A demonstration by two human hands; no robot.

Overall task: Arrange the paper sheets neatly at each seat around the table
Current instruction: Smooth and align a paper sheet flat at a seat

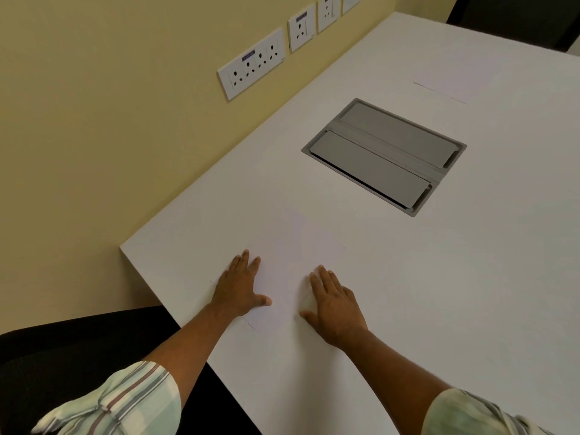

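A white paper sheet [287,262] lies flat on the white table [470,277] near its front left corner, hard to tell from the tabletop. My left hand [240,285] rests palm down on the sheet's left side, fingers spread. On the sheet's right side my right hand [334,304] lies flat as well, fingers apart. Neither hand grips anything. A second white sheet [455,84] lies flat at the far side of the table.
A grey cable hatch [384,155] with two flaps is set into the table's middle. The yellow wall on the left carries several white socket plates [252,65]. A black chair [78,350] stands at the front left edge; another dark chair [518,17] is at the far end.
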